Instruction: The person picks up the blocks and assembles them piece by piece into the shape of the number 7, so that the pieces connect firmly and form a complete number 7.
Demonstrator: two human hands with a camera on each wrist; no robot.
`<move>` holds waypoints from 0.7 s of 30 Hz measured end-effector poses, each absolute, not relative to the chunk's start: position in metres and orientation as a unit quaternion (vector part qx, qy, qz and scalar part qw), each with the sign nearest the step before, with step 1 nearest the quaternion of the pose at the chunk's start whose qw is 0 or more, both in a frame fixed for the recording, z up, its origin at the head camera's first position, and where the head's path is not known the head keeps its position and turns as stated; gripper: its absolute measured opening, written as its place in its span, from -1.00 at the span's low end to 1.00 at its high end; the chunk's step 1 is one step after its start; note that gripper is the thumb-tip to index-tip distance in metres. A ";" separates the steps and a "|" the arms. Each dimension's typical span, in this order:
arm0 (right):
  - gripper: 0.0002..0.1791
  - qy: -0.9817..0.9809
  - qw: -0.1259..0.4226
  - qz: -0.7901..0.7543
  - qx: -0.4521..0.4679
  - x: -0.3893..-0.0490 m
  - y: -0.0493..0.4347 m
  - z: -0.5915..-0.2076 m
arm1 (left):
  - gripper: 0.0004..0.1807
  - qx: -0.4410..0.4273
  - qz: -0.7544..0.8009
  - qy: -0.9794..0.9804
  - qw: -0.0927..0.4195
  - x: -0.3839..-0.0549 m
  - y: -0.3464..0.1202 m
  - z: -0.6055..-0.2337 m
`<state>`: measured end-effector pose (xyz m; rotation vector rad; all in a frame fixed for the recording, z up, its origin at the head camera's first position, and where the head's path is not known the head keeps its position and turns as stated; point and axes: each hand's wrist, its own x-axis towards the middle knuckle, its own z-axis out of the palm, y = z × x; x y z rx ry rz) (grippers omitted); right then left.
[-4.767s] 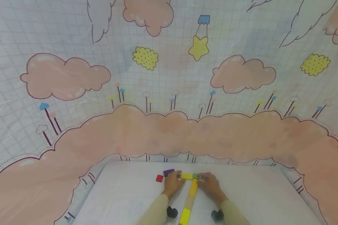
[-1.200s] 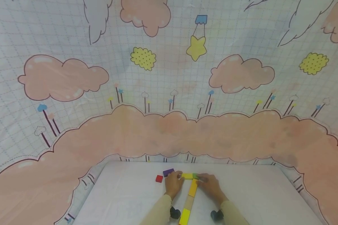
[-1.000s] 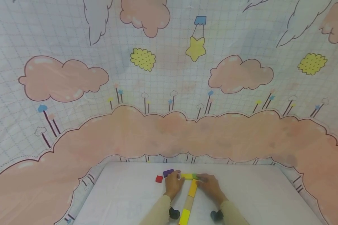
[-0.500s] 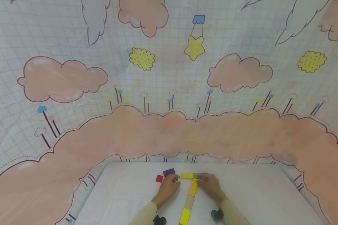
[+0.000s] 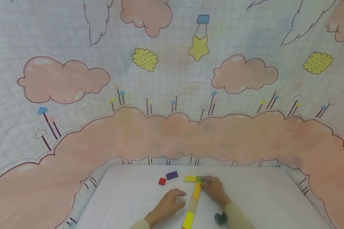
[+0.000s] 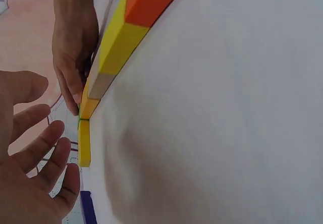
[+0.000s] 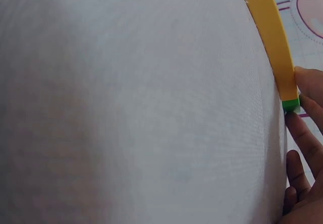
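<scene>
My left hand hovers over the white table, left of a row of blocks, with its fingers spread and nothing held. In the left wrist view the fingers are apart from the row. My right hand is at the row's far corner, its fingertips around a green block and the thumb against the orange-yellow block. A yellow block lies crosswise left of the green one. Toward me the row continues with a plain wood block, a bright yellow block and an orange-red block.
A purple block and a small red block lie loose at the far left of the row. Beyond the white table rises a patterned cloth backdrop. A dark heart-shaped piece sits beside the right wrist.
My left hand has left the crosswise yellow block's left end, drawn back toward me and spread its fingers. The right hand keeps its place at the corner, and the blocks look unmoved.
</scene>
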<state>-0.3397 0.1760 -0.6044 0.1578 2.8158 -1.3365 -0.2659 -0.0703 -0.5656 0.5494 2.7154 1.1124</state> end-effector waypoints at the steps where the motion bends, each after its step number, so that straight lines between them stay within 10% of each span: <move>1: -0.68 0.904 0.008 -0.426 0.047 -0.340 0.176 -0.604 | -0.68 0.184 0.365 0.909 0.082 -0.263 -0.071 -0.565; 15: -0.66 0.903 0.018 -0.427 0.048 -0.338 0.175 -0.601 | -0.75 0.157 0.358 0.919 0.045 -0.253 -0.099 -0.571; 21: -0.66 0.903 0.017 -0.427 0.052 -0.338 0.174 -0.603 | -0.87 0.116 0.390 0.911 -0.061 -0.266 -0.113 -0.571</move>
